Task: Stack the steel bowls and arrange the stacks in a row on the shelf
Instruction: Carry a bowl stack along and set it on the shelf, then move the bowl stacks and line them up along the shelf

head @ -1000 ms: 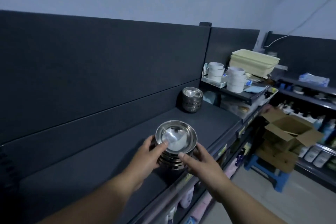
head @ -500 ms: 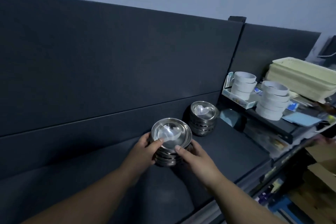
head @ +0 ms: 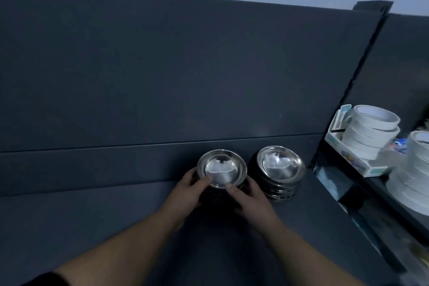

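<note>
Clasping bowl stack (head: 221, 169), btwn L grip (head: 189, 189), R grip (head: 249, 195)

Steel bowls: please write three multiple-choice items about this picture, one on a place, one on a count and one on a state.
1. Where is the held stack in relation to the other stack?
A. on its left
B. on its right
C. on top of it

2. How many stacks of steel bowls are in view?
A. one
B. two
C. four

3. What do the hands do with the held stack?
A. both grip it
B. one grips it, the other hangs free
C. neither touches it

Answers:
1 A: it stands beside the other stack, on the left.
2 B: only these two stacks show.
3 A: the left hand and the right hand grip its sides, thumbs on the top rim.
</note>
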